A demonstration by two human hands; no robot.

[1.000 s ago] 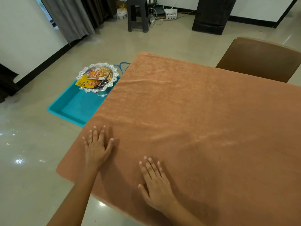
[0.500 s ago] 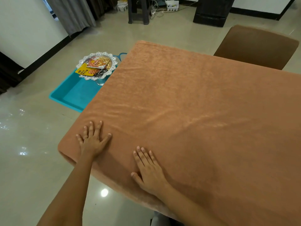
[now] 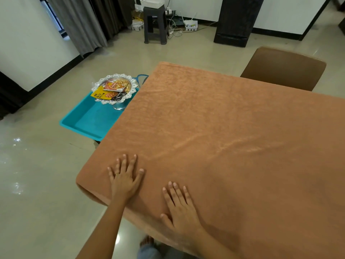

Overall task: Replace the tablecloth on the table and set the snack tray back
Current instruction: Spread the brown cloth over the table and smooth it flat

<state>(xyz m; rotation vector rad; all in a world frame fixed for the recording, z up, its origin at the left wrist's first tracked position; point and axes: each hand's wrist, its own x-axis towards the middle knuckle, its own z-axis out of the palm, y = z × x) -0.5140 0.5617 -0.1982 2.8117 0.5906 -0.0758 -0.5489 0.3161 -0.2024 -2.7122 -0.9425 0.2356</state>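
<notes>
An orange-brown tablecloth (image 3: pixel 224 128) covers the table, with faint wrinkles across its middle. My left hand (image 3: pixel 124 177) lies flat on the cloth near the front left corner, fingers spread, a ring on one finger. My right hand (image 3: pixel 180 206) lies flat beside it, nearer the front edge, also spread and holding nothing. The snack tray (image 3: pixel 113 88), a silver scalloped dish on a foot with snack packets in it, stands to the left of the table on a teal tray (image 3: pixel 87 118).
A brown chair (image 3: pixel 283 68) stands at the table's far right side. A dark stool (image 3: pixel 155 25), cables, curtains and a black pillar (image 3: pixel 237 21) are at the back of the room. Shiny tiled floor lies to the left.
Both hands have slid slightly along the cloth near the front left corner and stay flat. The view has shifted back a little; the snack tray has not moved.
</notes>
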